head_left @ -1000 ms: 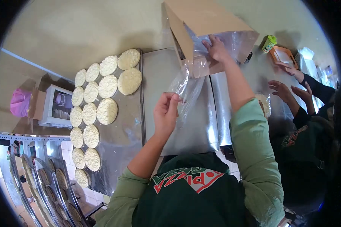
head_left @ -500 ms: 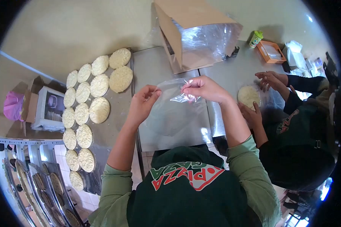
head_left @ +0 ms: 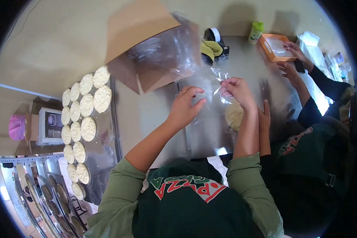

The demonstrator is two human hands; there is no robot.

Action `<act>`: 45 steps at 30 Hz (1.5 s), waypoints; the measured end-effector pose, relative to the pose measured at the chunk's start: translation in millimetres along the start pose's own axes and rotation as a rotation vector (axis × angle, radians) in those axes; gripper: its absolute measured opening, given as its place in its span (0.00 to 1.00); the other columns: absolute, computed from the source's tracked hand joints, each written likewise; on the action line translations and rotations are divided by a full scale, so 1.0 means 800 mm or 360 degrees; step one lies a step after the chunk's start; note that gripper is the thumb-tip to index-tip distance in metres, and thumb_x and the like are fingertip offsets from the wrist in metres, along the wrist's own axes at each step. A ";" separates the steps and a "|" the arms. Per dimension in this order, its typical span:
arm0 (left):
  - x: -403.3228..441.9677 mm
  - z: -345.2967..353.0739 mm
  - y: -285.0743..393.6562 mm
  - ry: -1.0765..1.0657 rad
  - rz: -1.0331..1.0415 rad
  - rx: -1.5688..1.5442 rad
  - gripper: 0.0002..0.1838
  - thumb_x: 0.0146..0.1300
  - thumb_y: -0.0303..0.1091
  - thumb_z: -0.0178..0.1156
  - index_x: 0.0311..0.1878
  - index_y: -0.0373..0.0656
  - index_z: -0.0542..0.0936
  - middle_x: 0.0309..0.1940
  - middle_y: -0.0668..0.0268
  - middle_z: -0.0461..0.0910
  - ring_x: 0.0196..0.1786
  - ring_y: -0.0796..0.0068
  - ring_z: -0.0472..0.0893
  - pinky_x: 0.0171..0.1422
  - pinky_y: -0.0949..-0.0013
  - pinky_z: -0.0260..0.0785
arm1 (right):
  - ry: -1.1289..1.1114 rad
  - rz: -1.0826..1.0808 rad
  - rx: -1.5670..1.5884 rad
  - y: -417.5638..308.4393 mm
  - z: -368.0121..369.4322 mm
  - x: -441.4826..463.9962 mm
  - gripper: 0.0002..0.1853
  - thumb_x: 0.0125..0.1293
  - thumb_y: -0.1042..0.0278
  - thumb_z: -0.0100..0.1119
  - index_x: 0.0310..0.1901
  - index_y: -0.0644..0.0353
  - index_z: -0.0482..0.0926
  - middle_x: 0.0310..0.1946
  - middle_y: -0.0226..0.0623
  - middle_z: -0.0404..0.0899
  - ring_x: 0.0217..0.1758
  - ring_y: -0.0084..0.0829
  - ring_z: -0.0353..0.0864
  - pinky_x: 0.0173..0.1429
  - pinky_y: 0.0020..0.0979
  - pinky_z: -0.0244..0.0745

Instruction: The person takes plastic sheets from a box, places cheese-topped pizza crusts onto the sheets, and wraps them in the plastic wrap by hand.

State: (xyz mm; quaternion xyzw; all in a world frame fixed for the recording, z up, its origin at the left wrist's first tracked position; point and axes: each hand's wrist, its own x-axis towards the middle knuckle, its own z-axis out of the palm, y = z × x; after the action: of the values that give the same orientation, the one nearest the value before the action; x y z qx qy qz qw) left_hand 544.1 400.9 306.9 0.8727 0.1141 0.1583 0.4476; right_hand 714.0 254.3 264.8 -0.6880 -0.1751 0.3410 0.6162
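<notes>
My right hand (head_left: 238, 92) pinches a clear plastic bag (head_left: 217, 92) by its edge, thumb against fingers. The bag hangs in the air between my hands, and its outline is hard to follow. To its left, my left hand (head_left: 186, 105) has thumb and fingers apart, with nothing visibly gripped. A pale round pizza base (head_left: 233, 116) lies on the metal table below my right hand, partly hidden by my forearm. Close beside that forearm is another person's hand (head_left: 264, 115).
Several pizza bases (head_left: 88, 129) stand in rows on the left table. An open cardboard box (head_left: 142, 23) with plastic inside is at the back, near a tape dispenser (head_left: 223, 51), a green-lidded container (head_left: 256, 32) and an orange tray (head_left: 265, 47). Other hands (head_left: 291, 71) reach in from the right.
My view and both hands have shifted right. My left hand has opened and come off the bag, while my right hand still pinches it. Another person's hands have moved toward the orange tray.
</notes>
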 end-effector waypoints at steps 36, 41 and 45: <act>0.192 0.163 0.044 -0.0028 0.1094 0.0332 0.10 0.55 0.29 0.60 0.42 0.44 0.76 0.57 0.57 0.69 0.62 0.57 0.65 0.64 0.64 0.58 | 0.0194 -0.0228 -0.0328 -0.019 -0.165 -0.057 0.10 0.61 0.76 0.53 0.41 0.71 0.78 0.27 0.38 0.81 0.30 0.24 0.80 0.35 0.24 0.73; 0.164 0.111 0.059 -0.0107 0.0509 -0.0306 0.07 0.57 0.30 0.59 0.36 0.41 0.74 0.45 0.55 0.74 0.49 0.64 0.74 0.52 0.66 0.64 | 0.0127 -0.0285 -0.0532 -0.047 -0.111 -0.086 0.10 0.60 0.75 0.54 0.41 0.69 0.78 0.27 0.39 0.81 0.29 0.24 0.81 0.36 0.25 0.74; 0.097 0.061 0.055 0.0444 0.0378 -0.0188 0.10 0.56 0.30 0.61 0.37 0.39 0.71 0.30 0.63 0.71 0.32 0.73 0.73 0.40 0.70 0.67 | 0.0108 -0.0138 -0.0130 -0.051 -0.043 -0.114 0.12 0.62 0.70 0.55 0.45 0.66 0.78 0.30 0.36 0.82 0.32 0.23 0.81 0.37 0.23 0.74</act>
State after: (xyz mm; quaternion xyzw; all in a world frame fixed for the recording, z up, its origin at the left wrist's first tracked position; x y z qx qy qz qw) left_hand 636.5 365.7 329.7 0.8218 0.0618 0.3359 0.4561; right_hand 680.5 176.6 327.8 -0.7156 -0.1977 0.2831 0.6073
